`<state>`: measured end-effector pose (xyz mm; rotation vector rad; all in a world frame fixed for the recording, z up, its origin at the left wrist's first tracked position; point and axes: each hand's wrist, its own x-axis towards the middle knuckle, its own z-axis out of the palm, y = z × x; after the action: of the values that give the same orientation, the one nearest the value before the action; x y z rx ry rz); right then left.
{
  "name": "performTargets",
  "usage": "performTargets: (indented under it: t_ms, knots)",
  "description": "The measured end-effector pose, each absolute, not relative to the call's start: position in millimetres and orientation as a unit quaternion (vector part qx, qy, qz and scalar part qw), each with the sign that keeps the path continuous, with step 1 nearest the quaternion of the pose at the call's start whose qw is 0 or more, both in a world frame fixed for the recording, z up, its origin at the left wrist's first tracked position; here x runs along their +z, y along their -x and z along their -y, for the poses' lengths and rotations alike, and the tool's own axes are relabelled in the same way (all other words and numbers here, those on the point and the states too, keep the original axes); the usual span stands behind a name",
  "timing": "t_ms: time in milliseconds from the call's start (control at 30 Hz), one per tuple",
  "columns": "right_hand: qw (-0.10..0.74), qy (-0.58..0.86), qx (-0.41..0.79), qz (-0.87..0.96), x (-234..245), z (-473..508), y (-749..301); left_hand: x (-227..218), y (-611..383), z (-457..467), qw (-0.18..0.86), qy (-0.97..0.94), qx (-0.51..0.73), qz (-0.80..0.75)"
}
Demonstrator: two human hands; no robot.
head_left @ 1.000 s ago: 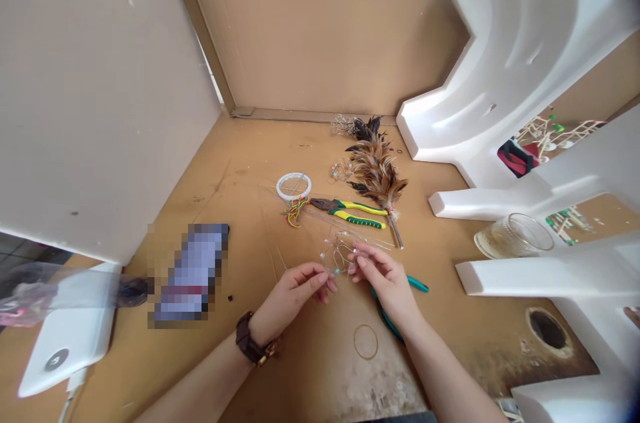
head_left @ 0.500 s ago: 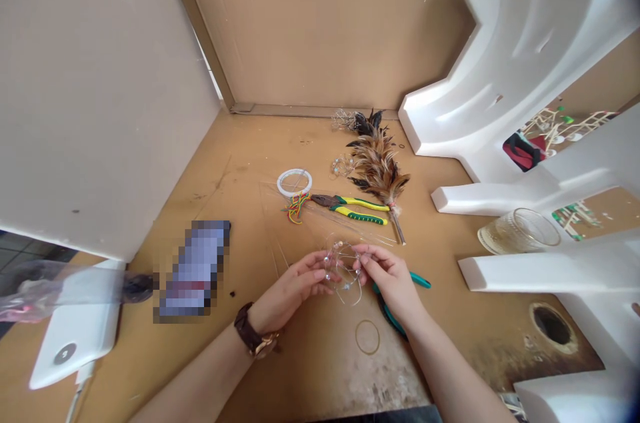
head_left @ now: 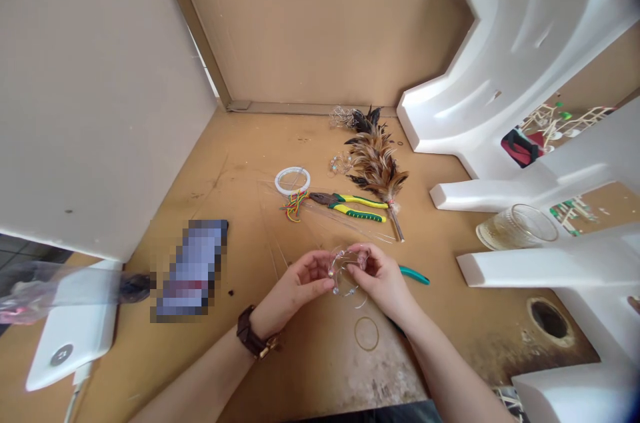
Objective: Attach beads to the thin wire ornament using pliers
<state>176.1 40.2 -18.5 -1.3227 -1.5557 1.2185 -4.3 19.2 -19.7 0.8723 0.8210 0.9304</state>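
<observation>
I have the beaded wire ring [head_left: 336,290] up in front of me, just above the table [head_left: 240,170] and closer to its near edge than to its far one. My left hand [head_left: 306,284] has the ring's left side between thumb and curled fingers, right by a bead. My right hand [head_left: 377,273] pinches the upper right side, thumb against fingertips, though what exactly lies under those tips is too fine to make out. I'd say I hold it from two opposite sides because wire this thin would bend out of round under a single grip, and this way its middle and the loose end hanging below stay in my sight. The teal-handled tool [head_left: 415,274] lies partly under my right forearm, handy for that hand, I'd judge. A thin yellowish band [head_left: 367,350] lies between my forearms, towards the near edge. Beyond my hands, towards the far edge, are the yellow-and-green pliers [head_left: 359,215], with the coloured threads [head_left: 295,206] and the white ring [head_left: 279,181] at their nose; probably they sit there to leave my fingers room while staying within reach. The feather bundle [head_left: 377,156] runs back almost to the far edge, a beaded wire tangle [head_left: 341,163] just beside it. Near the left edge lies a blurred-out device [head_left: 193,270], well apart from my fingers, likely clear of the wire.
</observation>
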Motion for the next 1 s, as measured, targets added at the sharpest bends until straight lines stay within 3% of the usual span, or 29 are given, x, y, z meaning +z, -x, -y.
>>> performTargets:
  t_ms: [200, 500, 833, 1000]
  knots:
    - [0.366, 0.515, 0.409, 0.659, -20, -40, -178, -25, 1, -17, 0.705, -0.424, 0.409, -0.395]
    - [0.377, 0.455, 0.58, 0.561, -7, -42, -179, -16, 3, -19, 0.734, -0.42, 0.384, -0.369]
    - [0.361, 0.498, 0.352, 0.705, -19, -41, -178, -18, 3, -19, 0.723, -0.418, 0.376, -0.401]
    - [0.374, 0.499, 0.304, 0.72, -17, -41, -180, -18, 4, -20, 0.712, -0.423, 0.383, -0.41]
